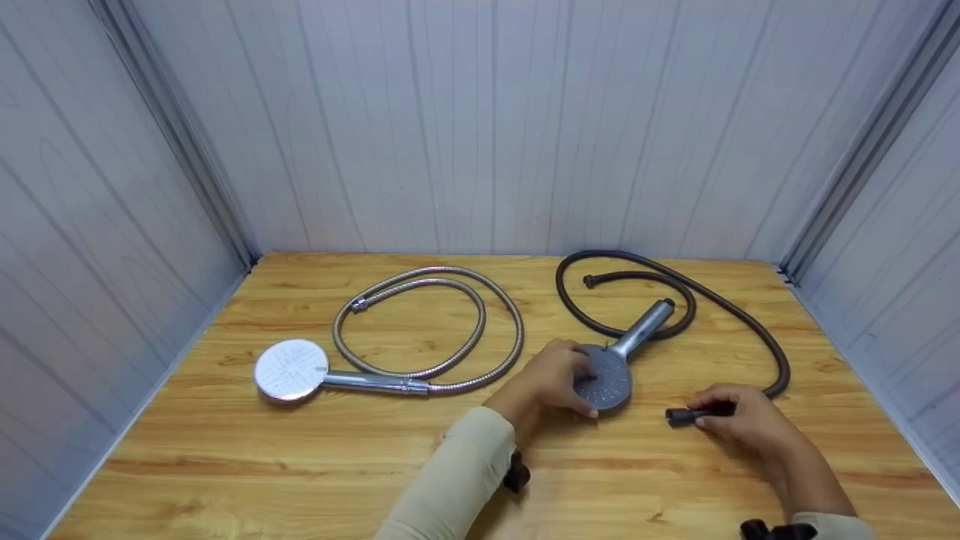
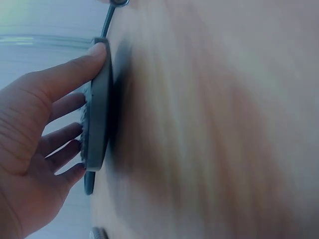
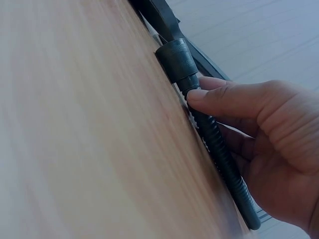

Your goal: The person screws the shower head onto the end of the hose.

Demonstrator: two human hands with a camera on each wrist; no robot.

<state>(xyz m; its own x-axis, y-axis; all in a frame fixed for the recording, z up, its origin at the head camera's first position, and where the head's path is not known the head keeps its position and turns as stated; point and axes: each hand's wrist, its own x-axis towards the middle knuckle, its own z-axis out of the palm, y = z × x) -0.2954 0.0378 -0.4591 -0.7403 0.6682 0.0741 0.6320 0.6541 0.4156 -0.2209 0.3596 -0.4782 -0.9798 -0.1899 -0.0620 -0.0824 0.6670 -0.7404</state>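
Note:
My left hand (image 1: 553,373) grips the round head of a dark grey hand shower (image 1: 613,382), whose nozzle face is up and whose handle points to the back right. In the left wrist view the thumb lies at the rim of the hand shower (image 2: 101,112) and the other fingers reach its nozzle face. To the right, my right hand (image 1: 750,420) pinches a black shower hose (image 1: 754,326) just behind its conical end nut (image 3: 177,60). That end lies apart from the shower handle, low over the table.
A chrome hand shower (image 1: 292,369) joined to a looped silver hose (image 1: 517,322) lies on the left of the wooden table (image 1: 300,480). The black hose loops behind the grey shower, its other end fitting (image 1: 590,281) at the back. Pale panel walls (image 1: 487,135) enclose three sides.

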